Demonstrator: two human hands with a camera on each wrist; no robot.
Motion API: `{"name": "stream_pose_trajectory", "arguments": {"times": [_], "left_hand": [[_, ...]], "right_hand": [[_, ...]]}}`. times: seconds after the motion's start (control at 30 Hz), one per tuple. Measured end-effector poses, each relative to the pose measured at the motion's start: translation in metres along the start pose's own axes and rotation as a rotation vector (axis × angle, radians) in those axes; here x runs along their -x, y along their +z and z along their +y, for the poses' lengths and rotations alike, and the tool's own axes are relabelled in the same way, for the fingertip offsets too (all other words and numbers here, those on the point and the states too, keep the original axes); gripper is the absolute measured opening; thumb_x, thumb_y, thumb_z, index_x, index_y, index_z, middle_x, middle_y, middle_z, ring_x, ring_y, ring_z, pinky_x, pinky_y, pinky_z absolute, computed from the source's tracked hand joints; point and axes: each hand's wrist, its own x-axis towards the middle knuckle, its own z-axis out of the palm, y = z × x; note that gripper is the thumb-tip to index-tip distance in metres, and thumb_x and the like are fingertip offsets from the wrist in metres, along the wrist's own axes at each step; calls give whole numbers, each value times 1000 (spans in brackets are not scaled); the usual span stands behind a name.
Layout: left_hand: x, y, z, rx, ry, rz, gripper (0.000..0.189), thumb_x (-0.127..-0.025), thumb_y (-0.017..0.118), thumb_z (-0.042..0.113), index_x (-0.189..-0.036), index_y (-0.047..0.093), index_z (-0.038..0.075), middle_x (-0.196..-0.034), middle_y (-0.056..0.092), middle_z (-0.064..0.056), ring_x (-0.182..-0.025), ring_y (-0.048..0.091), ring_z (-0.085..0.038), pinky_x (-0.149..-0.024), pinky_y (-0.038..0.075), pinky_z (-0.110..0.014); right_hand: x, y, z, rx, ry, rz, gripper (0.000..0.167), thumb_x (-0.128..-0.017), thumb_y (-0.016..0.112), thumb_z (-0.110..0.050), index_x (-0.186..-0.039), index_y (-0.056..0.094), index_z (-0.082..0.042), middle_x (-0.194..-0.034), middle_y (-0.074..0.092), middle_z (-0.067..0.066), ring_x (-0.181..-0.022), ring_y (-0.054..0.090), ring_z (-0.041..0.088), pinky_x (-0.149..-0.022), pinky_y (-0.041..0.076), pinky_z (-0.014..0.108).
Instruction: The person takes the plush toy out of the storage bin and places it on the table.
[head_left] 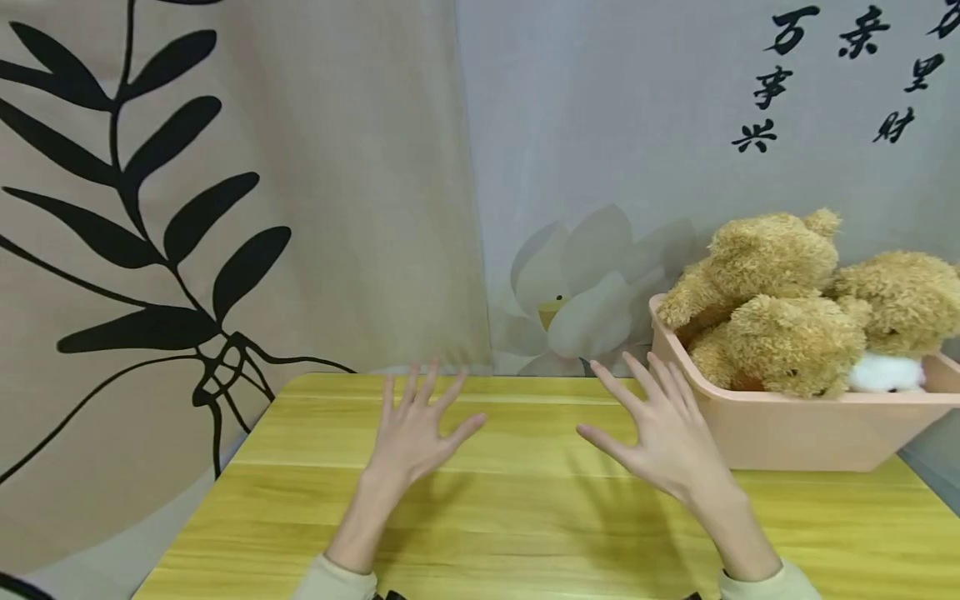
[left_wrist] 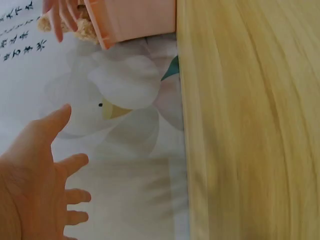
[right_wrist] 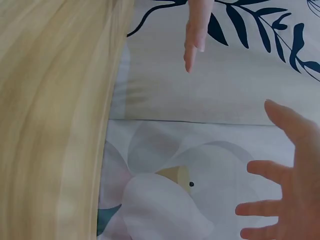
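My left hand (head_left: 415, 437) hovers over the wooden table (head_left: 517, 517), fingers spread and straight, holding nothing. Likewise spread, my right hand (head_left: 663, 429) is held above the table to the right, its fingertips near the left side of a pink bin (head_left: 795, 433). Several fluffy tan teddy bears (head_left: 787, 346) are heaped in that bin, with a small white plush toy (head_left: 888, 372) partly hidden beneath them. In the left wrist view the left hand (left_wrist: 37, 175) shows bare, and in the right wrist view the right hand (right_wrist: 295, 185) is bare too.
The bin stands on the right part of the table. Behind the table's far edge hangs a curtain (head_left: 360, 183) printed with dark leaves, a pale flower and black characters. A dark cable-like strip (head_left: 22, 586) shows at the lower left corner.
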Motion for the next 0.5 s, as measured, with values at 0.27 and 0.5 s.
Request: {"name": "stream_pose_trajectory", "arguments": {"times": [0.27,0.5], "left_hand": [[-2,10,12,14,32,-8,75,-95,41,73,-158,35,32,-165,18,-15,-153,9,-37,-120,-1,-62],[-3,11,21,21,50,6,71,-96,46,67,-157,38,31,-164,20,-17,-152,13,-39,-120,9,-62]], "right_hand": [[-2,-15,13,-58,-70,171,71,-89,69,-54,-151,49,-28,-147,49,16,-144,31,42,-108,29,70],[2,-28,28,-107,-35,249,63,-88,74,-46,-143,57,-22,-145,51,16,-137,38,45,-107,28,70]]}}
